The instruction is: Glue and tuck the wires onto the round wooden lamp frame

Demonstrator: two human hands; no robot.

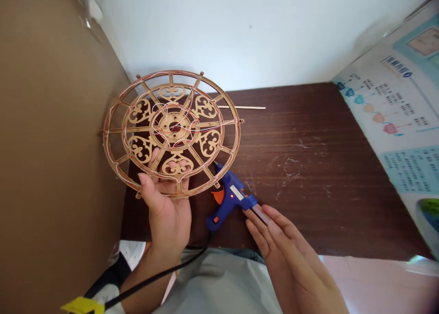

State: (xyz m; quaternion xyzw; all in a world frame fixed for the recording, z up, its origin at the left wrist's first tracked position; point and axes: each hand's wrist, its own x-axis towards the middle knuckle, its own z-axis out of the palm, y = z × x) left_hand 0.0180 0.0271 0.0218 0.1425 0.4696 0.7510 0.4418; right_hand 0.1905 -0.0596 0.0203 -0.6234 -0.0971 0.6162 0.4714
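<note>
Clock positions are read from the hub of the frame unless noted.

**Left hand.** The left hand (166, 218) grasps a round laser-cut wooden wheel frame (173, 127) at about 6 o'clock on its rim. The fingers (154, 156) pass behind the frame and show through its lower openings, while the thumb lies across the front. The frame is held up at a slight tilt, clear of the desk (308, 167) surface. It sits left of the view centre, at about 9 o'clock. Red and white wires (187, 133) run around its rim and across its spokes to the hub.

**Right hand.** The right hand (291, 259) is at about 5 o'clock. Its fingers (270, 227) are closed on a brownish stick (260, 214) at the rear of a blue hot glue gun (228, 199). The fingers partly hide the stick; it appears to be a glue stick entering the gun.

**Surroundings.** The gun lies on its side on the dark wood-grain desk, just beside the frame's lower rim. Its orange trigger (218, 196) faces the frame, and a red lamp (232, 196) is lit. A black cord (154, 277) runs from the gun toward a yellow plug (82, 305). A thin wooden strip (247, 107) lies on the desk at 3 o'clock. A cardboard panel (51, 144) stands at 9 o'clock, and a printed poster (401, 121) lies at the desk's far right.
</note>
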